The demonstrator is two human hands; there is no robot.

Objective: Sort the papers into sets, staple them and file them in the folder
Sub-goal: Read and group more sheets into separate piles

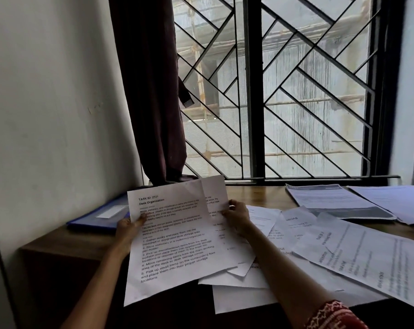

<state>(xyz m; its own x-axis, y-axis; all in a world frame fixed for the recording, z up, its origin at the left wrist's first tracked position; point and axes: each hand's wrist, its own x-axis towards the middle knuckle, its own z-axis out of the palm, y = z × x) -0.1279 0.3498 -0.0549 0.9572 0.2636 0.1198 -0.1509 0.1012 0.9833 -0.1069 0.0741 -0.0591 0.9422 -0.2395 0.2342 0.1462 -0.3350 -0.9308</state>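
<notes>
Here, a printed sheet headed "Desk Organization" is held up above the surface, the left hand pinching its left edge with the thumb on the print and the fingers curled behind, while the right hand grips a second sheet that sits just behind it, fingers curled round that sheet's right edge. Below and to the right of the right fingers, loose papers lie overlapping on the surface. Just beyond the left fingers lies a blue folder, and further stacked papers rest well past the right hand beneath the barred window.
</notes>
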